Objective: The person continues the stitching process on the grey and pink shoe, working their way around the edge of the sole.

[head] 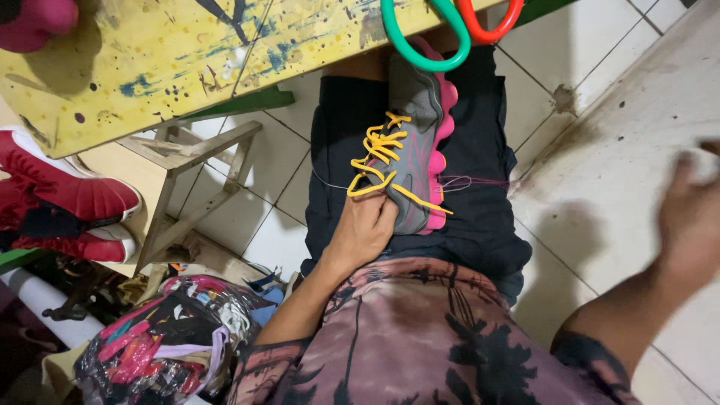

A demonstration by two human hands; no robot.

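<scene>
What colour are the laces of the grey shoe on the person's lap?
The laces are yellow, on the grey and pink shoe; seen best in the head view.

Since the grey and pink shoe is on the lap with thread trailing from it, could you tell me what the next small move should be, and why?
Probably bring the right hand back to the shoe. It is out to the side and blurred, apart from the shoe, while the left hand alone grips the shoe's heel end, and thin thread hangs loose beside the pink sole.
</scene>
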